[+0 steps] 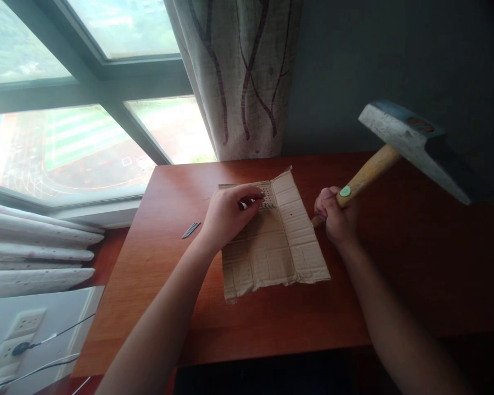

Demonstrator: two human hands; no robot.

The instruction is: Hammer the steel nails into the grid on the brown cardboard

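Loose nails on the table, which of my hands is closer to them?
Left. Your left hand is partly over the cardboard, just to the right of the nails; your right hand is farther away, beyond the cardboard's right side, gripping the hammer.

So pretty much all our light pours in through the window [102, 82] beyond the table's [156, 307] far left corner, and the glass is seriously blown out, with the view outside gone milky. We get a soft sheen near that corner, then everything slides into gloom toward the right edge, and the wall [387, 71] there is nearly black. Wide-angle stretch makes the window frame lean hard. The hammer head [420, 142] looks soft at its shadowed end, and we can't make out tiny details by our left hand [230, 214].
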